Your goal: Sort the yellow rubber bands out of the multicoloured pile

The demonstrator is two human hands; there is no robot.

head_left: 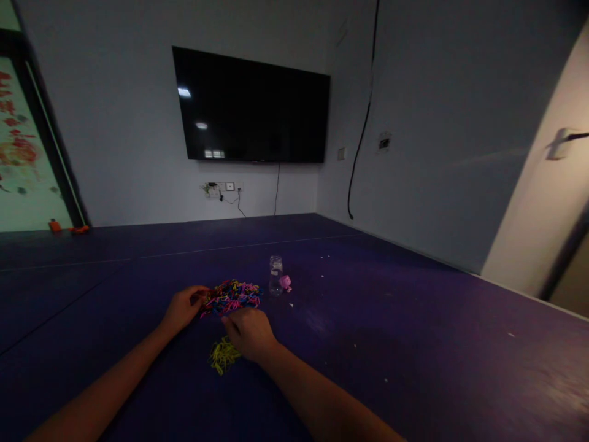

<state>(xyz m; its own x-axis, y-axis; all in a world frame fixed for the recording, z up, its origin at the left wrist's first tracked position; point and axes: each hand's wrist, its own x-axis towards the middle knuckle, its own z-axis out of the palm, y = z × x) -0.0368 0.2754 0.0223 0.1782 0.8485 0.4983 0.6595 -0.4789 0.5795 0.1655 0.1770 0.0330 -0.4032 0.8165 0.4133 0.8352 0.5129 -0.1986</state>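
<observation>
At the left edge of a mixed pile of small coloured loops (234, 296), my left hand (183, 308) rests with its fingers bent and a little apart, fingertips touching the loops. The loops are pink, blue, red, yellow and black, and look like rubber bands or paper clips. My right hand (252, 333) is closed just in front of the pile, back of the hand up; its fingertips are mostly hidden, and so is anything in them. Partly beside and below that hand lies a smaller heap of yellow loops (223, 356).
A clear bottle (275, 279) stands upright behind the pile, with a pink cap (286, 282) at its right. Small white scraps (291, 305) are scattered over the purple surface (414, 344). A television (257, 110) hangs on the far wall; a black cable (363, 132) dangles at right.
</observation>
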